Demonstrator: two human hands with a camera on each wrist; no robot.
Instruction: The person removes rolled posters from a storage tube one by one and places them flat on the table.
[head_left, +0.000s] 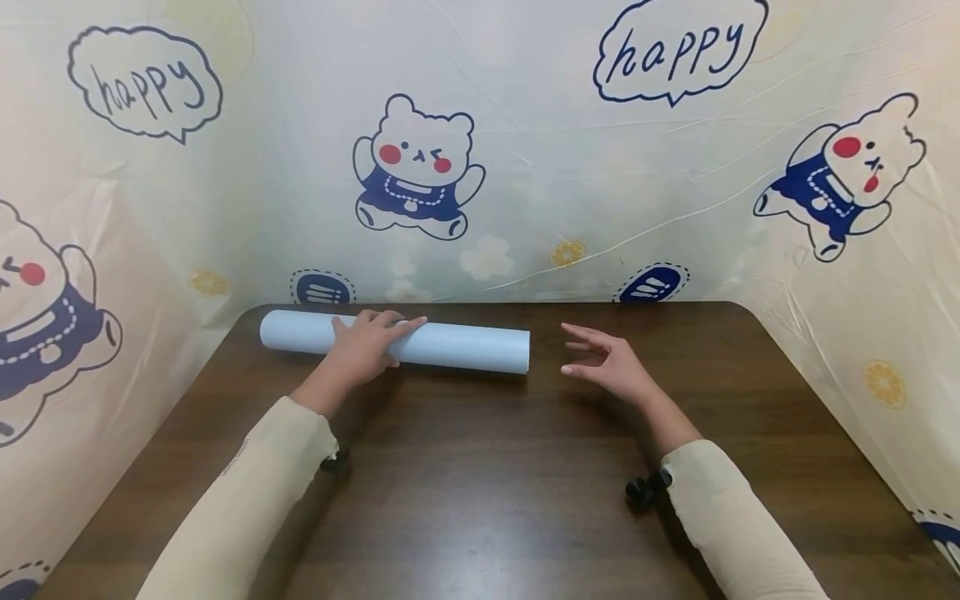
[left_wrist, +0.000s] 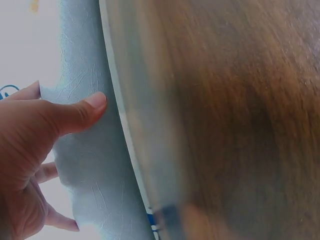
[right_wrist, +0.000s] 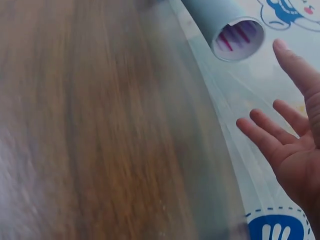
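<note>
A long roll of light-blue sheet (head_left: 465,344) lies crosswise near the back of the dark wooden table. My left hand (head_left: 367,345) grips it from above, left of its middle. In the left wrist view, the thumb (left_wrist: 82,112) lies against the roll's near side and the other fingers reach round its far side. My right hand (head_left: 609,364) is off the roll's right end, with a gap between them, fingers spread and holding nothing. The right wrist view looks into the roll's open end (right_wrist: 245,42), where pink and purple streaks show on a pale inside.
The brown wooden table (head_left: 450,475) has rounded back corners. Pale cloth or film (head_left: 525,167) printed with bears and "happy" bubbles walls the back and both sides. A small black device (head_left: 648,490) is strapped at the right cuff, another (head_left: 335,461) at the left.
</note>
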